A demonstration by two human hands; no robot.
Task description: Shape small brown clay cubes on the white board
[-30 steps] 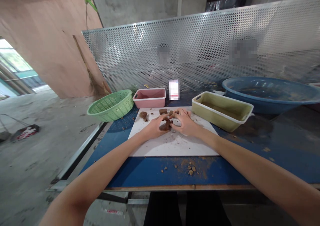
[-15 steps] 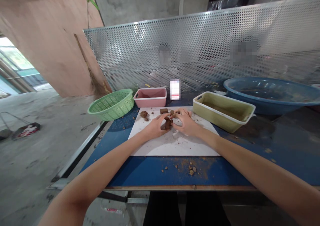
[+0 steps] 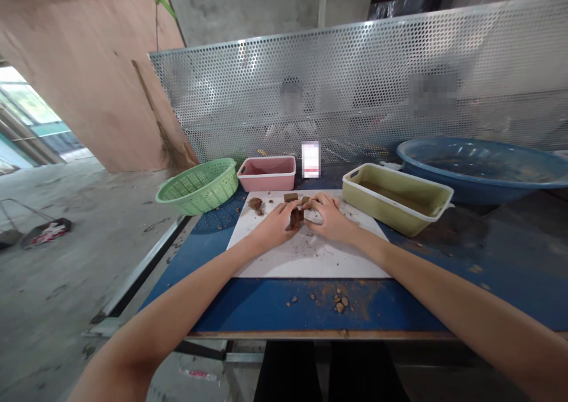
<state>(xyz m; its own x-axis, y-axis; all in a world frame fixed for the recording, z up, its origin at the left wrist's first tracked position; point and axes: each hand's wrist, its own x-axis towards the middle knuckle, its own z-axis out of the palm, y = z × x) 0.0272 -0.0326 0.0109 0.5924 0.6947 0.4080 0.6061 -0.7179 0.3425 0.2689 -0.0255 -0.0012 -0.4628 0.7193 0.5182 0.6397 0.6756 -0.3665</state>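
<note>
Over the white board (image 3: 266,266), my left hand (image 3: 276,225) curls its fingers round a dark brown lump of clay (image 3: 294,217). My right hand (image 3: 331,219) meets it from the other side, its fingers bent and the fingertips at the lump's right edge. Part of the lump is hidden by the fingers. Just behind the hands sit a small brown clay block (image 3: 291,197) and another brown piece (image 3: 306,201), partly covered by my right hand. A rough, crumbly clay lump (image 3: 255,203) lies at the board's back left, with crumbs around.
A green basket (image 3: 199,186), a pink bin (image 3: 266,182) and an olive bin (image 3: 394,206) with brown contents surround the board. A large blue basin (image 3: 483,189) stands at right. Small brown chunks (image 3: 341,302) lie near the front edge. A perforated metal panel (image 3: 346,82) rises behind.
The clay lump has turned slightly between my fingers, and less of it shows on the left. Both hands have shifted only a little; the surroundings are the same.
</note>
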